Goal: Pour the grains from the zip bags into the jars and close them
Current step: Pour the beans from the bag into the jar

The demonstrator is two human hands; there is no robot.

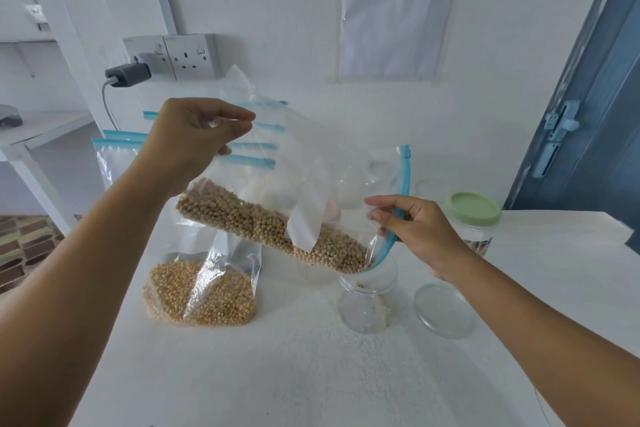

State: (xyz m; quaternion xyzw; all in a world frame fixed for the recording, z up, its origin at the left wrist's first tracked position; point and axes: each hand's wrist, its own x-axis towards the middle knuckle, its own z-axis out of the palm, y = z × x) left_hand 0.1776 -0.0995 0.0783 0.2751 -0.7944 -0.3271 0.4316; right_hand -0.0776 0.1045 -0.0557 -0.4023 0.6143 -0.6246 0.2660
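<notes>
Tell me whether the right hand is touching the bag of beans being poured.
Touching. In the head view the right hand pinches the blue zip edge of the tilted bag at its mouth, just above the open jar.

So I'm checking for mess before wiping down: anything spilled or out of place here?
Nothing clearly spilled. The tilted zip bag feeds soybeans straight into the open jar; its clear lid lies beside it. A few specks near the jar's base are too small to identify.

- Your open jar point(367, 298) stands at centre on the table point(311, 374); its loose lid point(444, 309) lies at 3 o'clock.
- The tilted bag point(277, 218), mouth over that jar, hangs at 11 o'clock.
- A second filled bag point(201, 291) lies at 9 o'clock.
- The lidded jar point(473, 224) stands at 2 o'clock.
</notes>
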